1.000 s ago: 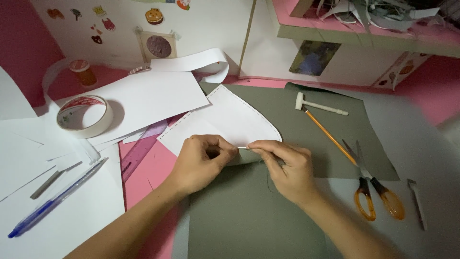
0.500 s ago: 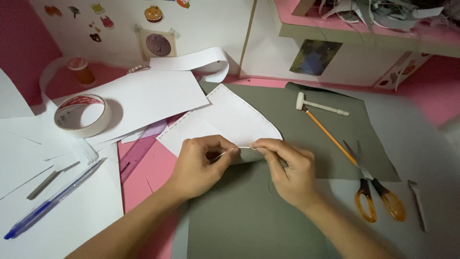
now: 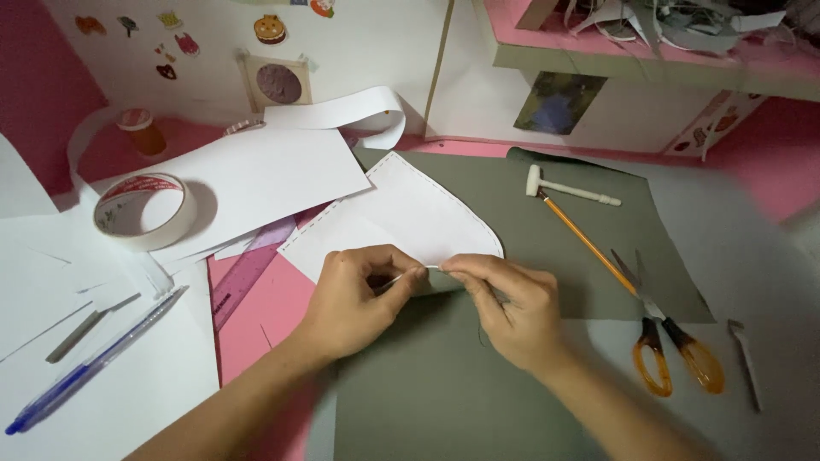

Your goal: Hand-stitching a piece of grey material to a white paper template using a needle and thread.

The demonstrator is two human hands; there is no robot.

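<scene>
Both hands pinch shut on the lower edge of a curved white paper cutout [image 3: 401,218]: the left hand [image 3: 363,299] and right hand [image 3: 512,307] meet fingertip to fingertip. The cutout lies on a matte grey-green sheet [image 3: 444,384] mid-counter. Orange-handled scissors [image 3: 670,341] rest towards the counter's right edge, a tape roll [image 3: 143,211] towards its left.

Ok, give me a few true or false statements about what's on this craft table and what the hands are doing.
1. Both hands, left hand and right hand, pinch the edge of the white paper piece. True.
2. The scissors have blue handles. False: orange.
3. The tape roll lies left of the hands. True.
4. The pencil is in the right hand. False: it lies on the grey sheet.
5. The blue pen lies on white paper. True.
</scene>
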